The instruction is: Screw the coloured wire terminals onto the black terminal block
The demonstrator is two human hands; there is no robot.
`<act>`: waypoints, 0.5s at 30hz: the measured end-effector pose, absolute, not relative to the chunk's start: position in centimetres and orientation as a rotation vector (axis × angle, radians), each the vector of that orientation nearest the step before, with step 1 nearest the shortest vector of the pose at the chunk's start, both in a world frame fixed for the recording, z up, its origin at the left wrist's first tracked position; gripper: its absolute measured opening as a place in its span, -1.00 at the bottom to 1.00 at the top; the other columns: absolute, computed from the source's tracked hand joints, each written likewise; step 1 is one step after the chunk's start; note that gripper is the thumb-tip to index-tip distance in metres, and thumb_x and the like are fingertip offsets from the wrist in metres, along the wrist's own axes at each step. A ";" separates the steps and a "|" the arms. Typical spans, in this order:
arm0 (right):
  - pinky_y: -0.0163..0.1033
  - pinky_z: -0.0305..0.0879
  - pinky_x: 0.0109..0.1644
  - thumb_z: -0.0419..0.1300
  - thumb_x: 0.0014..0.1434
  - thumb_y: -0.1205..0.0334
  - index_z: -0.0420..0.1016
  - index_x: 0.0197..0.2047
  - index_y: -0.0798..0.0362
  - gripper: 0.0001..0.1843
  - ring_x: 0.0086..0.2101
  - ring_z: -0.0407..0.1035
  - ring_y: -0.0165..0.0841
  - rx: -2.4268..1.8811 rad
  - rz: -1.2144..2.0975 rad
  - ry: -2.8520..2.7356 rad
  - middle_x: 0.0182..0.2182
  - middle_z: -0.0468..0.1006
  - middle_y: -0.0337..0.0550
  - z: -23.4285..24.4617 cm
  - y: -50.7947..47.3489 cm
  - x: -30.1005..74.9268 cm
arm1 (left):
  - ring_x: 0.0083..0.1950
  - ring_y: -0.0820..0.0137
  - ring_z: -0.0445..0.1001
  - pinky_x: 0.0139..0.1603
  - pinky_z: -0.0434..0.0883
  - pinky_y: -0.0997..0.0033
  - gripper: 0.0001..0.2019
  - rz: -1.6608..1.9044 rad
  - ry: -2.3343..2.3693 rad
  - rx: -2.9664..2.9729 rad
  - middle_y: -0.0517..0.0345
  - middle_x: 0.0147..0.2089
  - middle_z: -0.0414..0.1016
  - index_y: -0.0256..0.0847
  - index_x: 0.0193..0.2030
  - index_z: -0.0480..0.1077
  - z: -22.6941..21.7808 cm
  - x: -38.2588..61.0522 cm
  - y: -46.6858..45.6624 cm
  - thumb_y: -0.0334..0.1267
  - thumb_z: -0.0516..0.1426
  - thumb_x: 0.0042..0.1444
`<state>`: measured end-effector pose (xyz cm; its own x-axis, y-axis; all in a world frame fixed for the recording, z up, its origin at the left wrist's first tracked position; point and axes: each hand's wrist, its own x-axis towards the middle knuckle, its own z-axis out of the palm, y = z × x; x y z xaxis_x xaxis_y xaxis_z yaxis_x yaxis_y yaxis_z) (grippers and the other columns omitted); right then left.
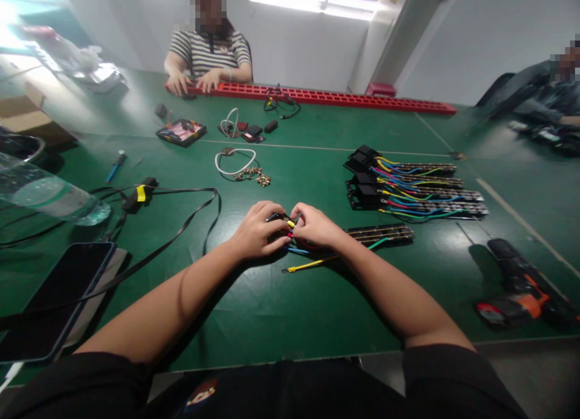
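Several wired strips point(408, 189) lie stacked beyond & right of yr right hand point(315, 226), looking done. Yr left hand point(256, 229) curls shut round a black connector point(278, 217); right fingers pinch its coloured wires point(296, 250), hands touching. The strip in hand point(380, 233) runs off right; its yellow wire point(308, 264) lies loose below yr hands, so unfinished, I'd judge.
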<state>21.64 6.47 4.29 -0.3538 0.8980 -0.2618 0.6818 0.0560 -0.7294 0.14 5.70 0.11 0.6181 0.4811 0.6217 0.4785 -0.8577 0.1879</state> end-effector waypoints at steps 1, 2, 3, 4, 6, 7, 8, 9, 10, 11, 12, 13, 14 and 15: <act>-0.37 0.13 -0.35 0.33 -0.03 0.35 0.32 -0.14 0.03 -0.62 -0.44 0.34 -0.44 -1.603 1.182 -2.076 -0.48 0.45 -0.40 4.3 6.5 21.7 | 0.11 0.09 0.38 0.15 0.43 -0.03 -0.77 1.087 0.828 2.838 -0.13 0.09 0.43 -0.18 -0.06 0.56 0.1 0.1 5.7 -0.11 0.22 0.25; -0.37 0.13 -0.35 0.32 -0.03 0.36 0.32 -0.14 0.03 -0.63 -0.44 0.34 -0.44 -1.601 1.180 -2.079 -0.48 0.45 -0.40 4.3 6.4 21.7 | 0.11 0.09 0.38 0.15 0.43 -0.03 -0.77 1.083 0.821 2.855 -0.13 0.09 0.43 -0.18 -0.06 0.56 0.2 0.1 5.7 -0.11 0.22 0.25; -0.37 0.14 -0.36 0.32 -0.02 0.36 0.32 -0.14 0.03 -0.63 -0.44 0.34 -0.44 -1.600 1.179 -2.082 -0.48 0.46 -0.40 4.3 6.4 21.7 | 0.11 0.09 0.38 0.15 0.43 -0.02 -0.77 1.077 0.818 2.870 -0.13 0.09 0.44 -0.17 -0.06 0.56 0.2 0.1 5.8 -0.11 0.22 0.26; -0.37 0.14 -0.36 0.32 -0.01 0.35 0.33 -0.13 0.03 -0.63 -0.44 0.34 -0.44 -1.599 1.177 -2.085 -0.47 0.46 -0.39 4.3 6.4 21.7 | 0.11 0.09 0.38 0.15 0.43 -0.02 -0.78 1.065 0.819 2.883 -0.12 0.10 0.44 -0.17 -0.07 0.56 0.2 0.1 5.8 -0.11 0.22 0.26; -0.37 0.15 -0.36 0.32 0.00 0.34 0.33 -0.12 0.03 -0.64 -0.44 0.34 -0.44 -1.598 1.171 -2.092 -0.47 0.47 -0.39 4.3 6.4 21.7 | 0.12 0.09 0.38 0.15 0.44 0.00 -0.78 1.040 0.826 2.900 -0.10 0.10 0.45 -0.14 -0.08 0.57 0.3 0.1 5.8 -0.10 0.21 0.26; -0.37 0.15 -0.37 0.31 0.01 0.34 0.33 -0.12 0.03 -0.64 -0.44 0.35 -0.44 -1.596 1.166 -2.098 -0.47 0.47 -0.39 4.3 6.3 21.7 | 0.12 0.10 0.38 0.16 0.44 0.01 -0.79 1.032 0.828 2.906 -0.10 0.11 0.45 -0.14 -0.08 0.57 0.3 0.0 5.8 -0.10 0.21 0.27; -0.37 0.15 -0.37 0.30 0.03 0.35 0.33 -0.12 0.03 -0.65 -0.44 0.35 -0.44 -1.594 1.162 -2.106 -0.47 0.48 -0.38 4.4 6.3 21.7 | 0.12 0.10 0.38 0.16 0.44 0.01 -0.79 1.029 0.827 2.910 -0.09 0.11 0.45 -0.13 -0.08 0.57 0.4 0.0 5.8 -0.10 0.21 0.27; -0.37 0.16 -0.37 0.29 0.04 0.36 0.34 -0.12 0.03 -0.67 -0.44 0.36 -0.44 -1.591 1.157 -2.116 -0.47 0.48 -0.38 4.4 6.3 21.8 | 0.13 0.10 0.38 0.16 0.44 0.01 -0.79 1.032 0.826 2.913 -0.10 0.12 0.45 -0.14 -0.08 0.57 0.4 0.0 5.9 -0.10 0.21 0.27; -0.37 0.16 -0.37 0.28 0.05 0.36 0.34 -0.12 0.03 -0.68 -0.44 0.36 -0.45 -1.588 1.150 -2.129 -0.47 0.49 -0.38 4.5 6.2 21.8 | 0.13 0.10 0.37 0.17 0.44 0.01 -0.79 1.035 0.826 2.914 -0.10 0.12 0.44 -0.14 -0.08 0.58 0.4 0.0 5.9 -0.10 0.21 0.27; -0.37 0.16 -0.37 0.27 0.07 0.36 0.35 -0.12 0.03 -0.70 -0.44 0.37 -0.45 -1.585 1.139 -2.142 -0.47 0.50 -0.37 4.6 6.2 21.8 | 0.13 0.09 0.37 0.17 0.44 0.00 -0.78 1.040 0.829 2.914 -0.11 0.13 0.43 -0.14 -0.08 0.58 0.4 0.0 5.8 -0.10 0.21 0.27; -0.37 0.16 -0.37 0.26 0.09 0.36 0.36 -0.11 0.03 -0.72 -0.44 0.37 -0.45 -1.583 1.123 -2.155 -0.46 0.50 -0.37 4.7 6.1 21.8 | 0.13 0.08 0.36 0.17 0.44 -0.01 -0.77 1.040 0.835 2.912 -0.12 0.13 0.42 -0.15 -0.08 0.58 0.4 0.0 5.8 -0.09 0.21 0.27; -0.37 0.16 -0.36 0.25 0.11 0.35 0.37 -0.11 0.03 -0.75 -0.44 0.37 -0.45 -1.581 1.099 -2.167 -0.45 0.52 -0.35 4.8 6.0 21.9 | 0.13 0.08 0.36 0.17 0.44 -0.02 -0.77 1.035 0.843 2.909 -0.13 0.13 0.42 -0.15 -0.07 0.58 0.3 0.0 5.8 -0.08 0.21 0.27; -0.36 0.16 -0.35 0.25 0.14 0.33 0.39 -0.12 0.03 -0.78 -0.43 0.38 -0.45 -1.580 1.067 -2.179 -0.44 0.53 -0.34 4.9 5.8 21.9 | 0.13 0.08 0.36 0.17 0.43 -0.03 -0.76 1.027 0.851 2.905 -0.13 0.12 0.41 -0.16 -0.07 0.58 0.3 0.0 5.8 -0.08 0.20 0.28; -0.36 0.16 -0.34 0.24 0.16 0.31 0.40 -0.13 0.04 -0.81 -0.42 0.38 -0.45 -1.580 1.031 -2.193 -0.42 0.54 -0.32 5.0 5.7 21.9 | 0.13 0.08 0.37 0.17 0.43 -0.03 -0.75 1.020 0.860 2.898 -0.14 0.12 0.40 -0.16 -0.06 0.58 0.3 0.0 5.8 -0.07 0.20 0.28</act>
